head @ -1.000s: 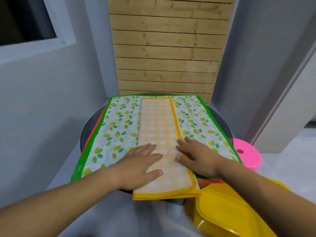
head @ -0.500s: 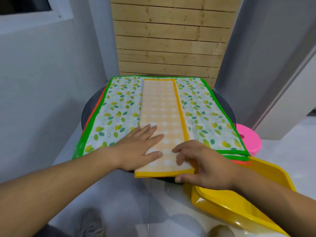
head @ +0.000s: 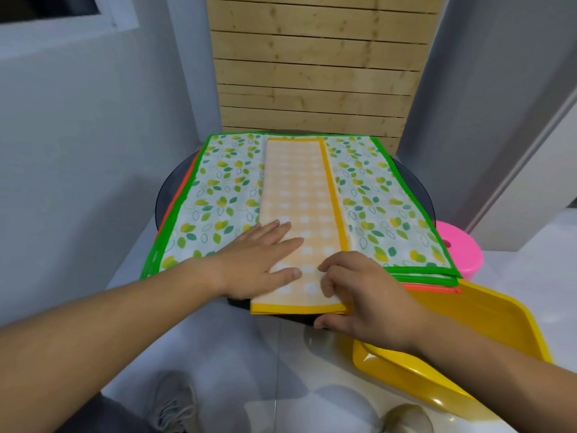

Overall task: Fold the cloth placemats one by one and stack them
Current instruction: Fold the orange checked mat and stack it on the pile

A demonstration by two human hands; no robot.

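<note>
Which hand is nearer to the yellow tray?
The right hand: it is just beside the yellow tray. The left hand lies farther away, flat on the folded placemat.

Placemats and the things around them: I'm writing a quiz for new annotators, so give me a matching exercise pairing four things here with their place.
Things:
1. yellow placemat
2. leaf placemat
3. pink stool
4. yellow tray

Places:
A. spread flat, directly under the folded strip
B. low, right of the table, behind the tray
C. folded into a long strip, under both hands
D. nearest on the right, under the right forearm

Pairs: 1-C, 2-A, 3-B, 4-D
</note>
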